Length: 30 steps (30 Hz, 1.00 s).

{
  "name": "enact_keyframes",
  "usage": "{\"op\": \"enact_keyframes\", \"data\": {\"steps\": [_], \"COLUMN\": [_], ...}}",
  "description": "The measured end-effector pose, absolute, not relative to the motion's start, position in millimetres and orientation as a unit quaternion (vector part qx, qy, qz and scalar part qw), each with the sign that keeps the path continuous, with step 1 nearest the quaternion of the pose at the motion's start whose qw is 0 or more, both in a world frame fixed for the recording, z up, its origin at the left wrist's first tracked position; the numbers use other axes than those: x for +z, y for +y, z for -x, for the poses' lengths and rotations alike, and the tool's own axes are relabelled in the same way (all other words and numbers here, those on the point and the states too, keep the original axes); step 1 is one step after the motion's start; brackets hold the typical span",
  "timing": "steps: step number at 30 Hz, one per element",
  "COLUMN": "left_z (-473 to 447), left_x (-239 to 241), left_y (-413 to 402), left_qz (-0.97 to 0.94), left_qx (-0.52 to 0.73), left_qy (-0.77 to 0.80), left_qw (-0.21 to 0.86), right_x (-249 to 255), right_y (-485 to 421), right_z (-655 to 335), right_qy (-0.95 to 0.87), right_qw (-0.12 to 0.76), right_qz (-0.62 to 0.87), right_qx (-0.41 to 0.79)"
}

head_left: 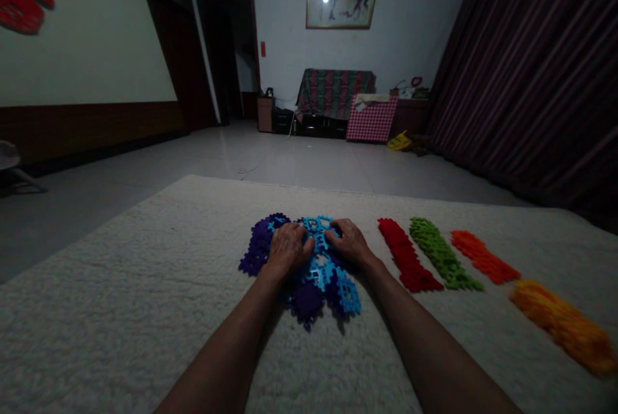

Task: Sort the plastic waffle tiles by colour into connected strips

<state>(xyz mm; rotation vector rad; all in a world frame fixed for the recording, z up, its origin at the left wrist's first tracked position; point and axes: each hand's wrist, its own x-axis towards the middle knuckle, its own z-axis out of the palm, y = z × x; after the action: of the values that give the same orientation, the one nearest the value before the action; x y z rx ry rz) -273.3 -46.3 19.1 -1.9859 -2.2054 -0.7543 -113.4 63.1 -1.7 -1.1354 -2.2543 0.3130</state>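
We see a loose heap (319, 275) of toothed pieces: dark purple pieces (307, 300) at its ten and six o'clock, openwork light-blue pieces (348, 293) at twelve and four.

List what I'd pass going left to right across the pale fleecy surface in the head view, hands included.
Leftmost purple pieces → left hand → right hand → red pieces → green pieces → orange pieces → yellow-orange pieces.
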Motion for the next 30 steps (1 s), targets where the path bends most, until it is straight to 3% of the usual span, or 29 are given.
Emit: {"op": "enact_keyframes", "data": {"steps": [11,16,21,26,30], "left_z": [282.0,287.8,289.4,286.6,285.3], "left_x": [21.5,23.5,27.3,34.2,31.2], "left_y": [-42.1,-39.1,-38.8,-41.5,-42.9], "left_qz": [0.604,0.641,0.546,0.486,0.523], "left_qx": [-0.311,-0.333,-0.401,-0.431,-0.408], "left_qy": [-0.728,-0.689,-0.735,-0.76,-0.747], "left_qw": [0.091,0.064,0.028,0.013,0.03], "right_x": [4.1,4.1,8.1,16.7,8.9], "right_y": [47.4,35.9,28.1,41.6,52.3], "right_z": [132.5,140.9,152.4,146.3,131.9], "right_qy": [-0.857,-0.857,-0.838,-0.778,-0.79], "right_qw": [0.312,0.319,0.359,0.421,0.37], "right_qz": [0.371,0.34,0.3,0.377,0.443], "right_qx": [0.176,0.219,0.28,0.275,0.207]}}
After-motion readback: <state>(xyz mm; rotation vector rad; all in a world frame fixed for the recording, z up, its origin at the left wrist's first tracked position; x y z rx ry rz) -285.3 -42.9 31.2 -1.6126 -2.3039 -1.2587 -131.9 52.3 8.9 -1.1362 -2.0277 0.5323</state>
